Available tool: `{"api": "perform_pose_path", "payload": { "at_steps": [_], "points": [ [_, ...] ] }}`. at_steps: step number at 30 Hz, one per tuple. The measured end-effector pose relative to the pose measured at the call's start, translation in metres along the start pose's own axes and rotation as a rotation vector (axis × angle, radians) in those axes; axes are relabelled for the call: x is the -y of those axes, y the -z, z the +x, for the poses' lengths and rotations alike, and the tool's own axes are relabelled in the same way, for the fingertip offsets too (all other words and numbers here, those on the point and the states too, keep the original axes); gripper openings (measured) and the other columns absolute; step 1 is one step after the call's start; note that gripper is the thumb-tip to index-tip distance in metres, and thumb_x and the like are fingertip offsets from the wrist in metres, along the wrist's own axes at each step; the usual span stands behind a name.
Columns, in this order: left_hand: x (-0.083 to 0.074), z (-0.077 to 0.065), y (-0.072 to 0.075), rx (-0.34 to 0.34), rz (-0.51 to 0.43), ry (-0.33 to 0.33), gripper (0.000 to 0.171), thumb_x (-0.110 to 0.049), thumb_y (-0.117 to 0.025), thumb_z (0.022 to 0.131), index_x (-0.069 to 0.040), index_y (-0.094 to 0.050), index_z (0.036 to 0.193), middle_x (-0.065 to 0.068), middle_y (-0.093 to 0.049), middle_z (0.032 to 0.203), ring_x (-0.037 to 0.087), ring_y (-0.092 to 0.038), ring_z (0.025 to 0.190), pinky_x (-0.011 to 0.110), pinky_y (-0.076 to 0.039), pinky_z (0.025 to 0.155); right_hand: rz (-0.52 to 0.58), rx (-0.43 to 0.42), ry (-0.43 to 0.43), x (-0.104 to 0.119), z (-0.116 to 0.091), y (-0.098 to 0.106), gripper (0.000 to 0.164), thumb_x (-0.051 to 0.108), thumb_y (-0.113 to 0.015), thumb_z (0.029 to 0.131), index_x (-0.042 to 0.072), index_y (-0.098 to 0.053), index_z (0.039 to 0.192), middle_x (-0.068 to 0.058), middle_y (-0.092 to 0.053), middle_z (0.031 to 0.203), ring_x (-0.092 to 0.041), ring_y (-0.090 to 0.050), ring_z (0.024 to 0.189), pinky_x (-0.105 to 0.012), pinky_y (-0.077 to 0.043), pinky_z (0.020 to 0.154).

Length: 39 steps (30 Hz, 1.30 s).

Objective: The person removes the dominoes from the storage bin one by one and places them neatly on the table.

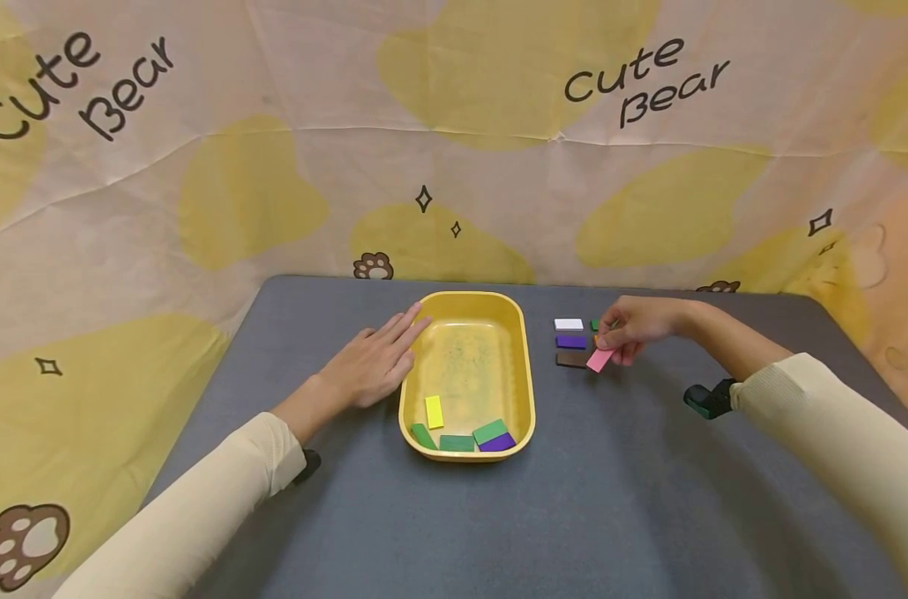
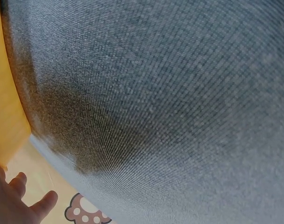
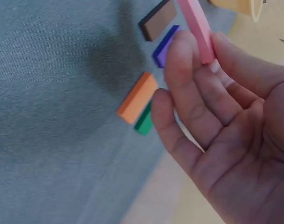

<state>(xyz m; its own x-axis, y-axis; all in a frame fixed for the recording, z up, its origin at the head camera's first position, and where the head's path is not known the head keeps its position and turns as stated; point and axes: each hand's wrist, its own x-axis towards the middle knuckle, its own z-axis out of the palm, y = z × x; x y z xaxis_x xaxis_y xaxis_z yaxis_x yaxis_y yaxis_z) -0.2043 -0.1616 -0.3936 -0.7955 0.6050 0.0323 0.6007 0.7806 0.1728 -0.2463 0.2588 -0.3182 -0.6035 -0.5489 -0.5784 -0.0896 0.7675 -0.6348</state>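
My right hand point(image 1: 637, 327) pinches a pink block point(image 1: 599, 359) between thumb and fingertips, tilted above the table. In the right wrist view the same pink block point(image 3: 198, 30) sticks out past the fingers. Around it lie a brown block point(image 1: 571, 359), a purple block point(image 1: 571, 342) and a white block point(image 1: 568, 324). An orange block point(image 3: 138, 98) and a green block point(image 3: 145, 120) lie beside them, mostly covered by the hand in the head view. My left hand point(image 1: 374, 359) rests with straight fingers on the left rim of a yellow tray point(image 1: 530, 374).
Inside the tray's near end lie a yellow block point(image 1: 434, 412), several green blocks point(image 1: 457, 443) and a purple block point(image 1: 498, 443). A grey cloth covers the table point(image 1: 573, 516). Behind it hangs a printed curtain point(image 1: 498, 166).
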Motion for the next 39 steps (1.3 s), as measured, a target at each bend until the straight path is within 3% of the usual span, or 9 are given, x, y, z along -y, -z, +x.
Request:
{"api": "perform_pose_path", "payload": {
  "at_steps": [7,17,39],
  "points": [
    [0.0,0.0,0.001,0.005,-0.003,0.005,0.057,-0.026,-0.033,0.106,-0.015,-0.018,0.161,0.003,-0.006,0.167,0.026,-0.022,0.15,0.055,-0.035,0.106,0.1,-0.1,-0.016,-0.022,0.0,-0.006,0.017,0.008,-0.054,0.102,-0.007,-0.061,0.105,-0.009,-0.067,0.083,-0.021,-0.065,0.075,-0.035,-0.057,0.076],
    [0.0,0.0,0.001,0.006,-0.004,0.004,0.057,-0.026,-0.032,0.106,-0.015,-0.018,0.161,0.003,-0.007,0.167,0.026,-0.022,0.15,0.055,-0.035,0.106,0.17,-0.105,-0.057,-0.048,0.001,-0.016,0.018,0.01,-0.047,0.105,-0.007,-0.052,0.109,-0.01,-0.067,0.085,-0.023,-0.065,0.076,-0.034,-0.055,0.074],
    [0.0,0.0,0.0,-0.008,0.002,-0.004,0.056,-0.025,-0.032,0.106,-0.015,-0.02,0.16,0.003,-0.008,0.167,0.025,-0.024,0.149,0.054,-0.037,0.105,0.086,-0.161,-0.05,-0.061,0.001,-0.019,0.02,0.013,-0.048,0.105,-0.006,-0.056,0.105,-0.008,-0.065,0.083,-0.022,-0.066,0.073,-0.034,-0.053,0.068]
  ]
}}
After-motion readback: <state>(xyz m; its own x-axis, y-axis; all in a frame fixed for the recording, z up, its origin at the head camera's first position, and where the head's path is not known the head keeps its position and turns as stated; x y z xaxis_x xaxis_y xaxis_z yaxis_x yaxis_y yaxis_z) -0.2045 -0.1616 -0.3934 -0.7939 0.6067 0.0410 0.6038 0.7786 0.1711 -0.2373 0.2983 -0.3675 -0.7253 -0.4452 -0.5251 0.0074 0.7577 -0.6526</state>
